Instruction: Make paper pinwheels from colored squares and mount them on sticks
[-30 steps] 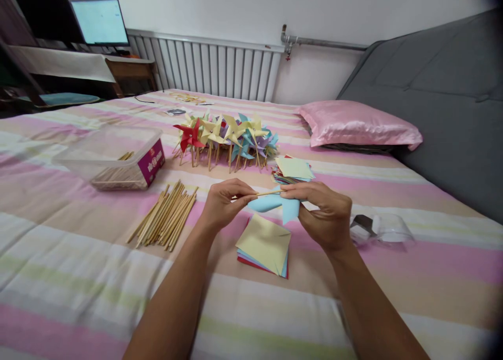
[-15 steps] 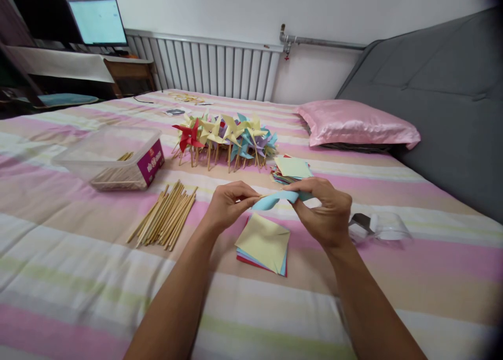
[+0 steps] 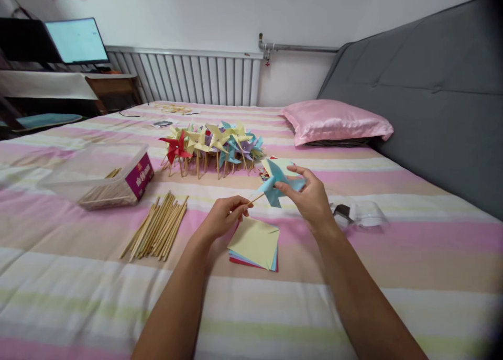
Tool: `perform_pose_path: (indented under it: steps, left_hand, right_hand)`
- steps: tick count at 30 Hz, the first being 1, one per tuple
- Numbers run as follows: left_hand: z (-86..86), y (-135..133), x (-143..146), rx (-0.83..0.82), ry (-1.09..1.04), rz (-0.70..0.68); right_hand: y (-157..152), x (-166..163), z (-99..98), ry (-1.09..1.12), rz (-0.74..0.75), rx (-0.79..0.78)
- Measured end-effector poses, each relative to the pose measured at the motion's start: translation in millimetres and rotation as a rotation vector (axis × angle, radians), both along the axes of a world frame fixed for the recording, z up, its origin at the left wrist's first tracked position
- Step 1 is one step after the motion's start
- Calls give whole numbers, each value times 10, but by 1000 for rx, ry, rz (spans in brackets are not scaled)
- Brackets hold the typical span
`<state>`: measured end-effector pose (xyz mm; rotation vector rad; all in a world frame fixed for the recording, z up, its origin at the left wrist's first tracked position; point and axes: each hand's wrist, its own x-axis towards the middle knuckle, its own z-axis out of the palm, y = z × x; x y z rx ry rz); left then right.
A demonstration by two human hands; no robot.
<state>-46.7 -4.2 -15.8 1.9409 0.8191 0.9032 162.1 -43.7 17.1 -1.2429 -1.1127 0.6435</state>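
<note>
A light blue paper pinwheel [image 3: 276,187] on a thin wooden stick is held up over the striped bed. My left hand [image 3: 225,217] pinches the stick's lower end. My right hand [image 3: 308,196] grips the pinwheel's blue vanes from the right. Below my hands lies a stack of coloured paper squares [image 3: 255,242] with a yellow sheet on top. A bundle of wooden sticks [image 3: 157,226] lies to the left of it.
Several finished pinwheels [image 3: 212,142] are piled further back, with another stack of paper [image 3: 283,164] beside them. A clear plastic box [image 3: 98,174] holding sticks sits at the left. A clear tape dispenser [image 3: 356,213] lies at the right, a pink pillow [image 3: 336,121] beyond it.
The pinwheel has been lifted and turned so its vanes face me. My right hand rose with it, and my head tilted up slightly.
</note>
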Motion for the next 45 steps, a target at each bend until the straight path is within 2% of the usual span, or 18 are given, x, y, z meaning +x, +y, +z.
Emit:
perform_pose_path:
  steps: [3, 6, 8, 10, 13, 16, 21, 26, 33, 38, 45]
  left_hand:
    - [-96, -103, 6, -162, -216, 99]
    - [-223, -244, -47, -224, -444, 266]
    - [-306, -321, -97, -212, -590, 418]
    - [-376, -366, -138, -185, -631, 492]
    - [-459, -377, -158, -190, -631, 521]
    - [-526, -375, -138, -225, -611, 497]
    - [-578, -417, -114, -263, -596, 520]
    - [-518, -476, -132, -256, -612, 565]
    - [-462, -811, -173, -219, -644, 605]
    - [-434, -1061, -252, -259, -615, 553]
    - [-426, -1165, -333, -301, -559, 483]
  right_hand:
    - [-24, -27, 6, 150, 7, 91]
    - [-105, -143, -100, 174, -131, 197]
    - [-198, -263, -280, 81, -255, 223]
    - [-327, -382, -512, -33, -339, 175]
    - [-584, -481, -812, -113, -408, -21]
    - [-866, -467, -945, -163, -422, -101]
    - [-1259, -414, -978, -290, -360, -218]
    - [-1483, -469, -982, -426, -332, -264]
    - [-1536, -510, -920, -518, -348, -285]
    - [-1567, -522, -898, -539, -370, -319]
    - [-1571, -526, -884, -570, -394, -349]
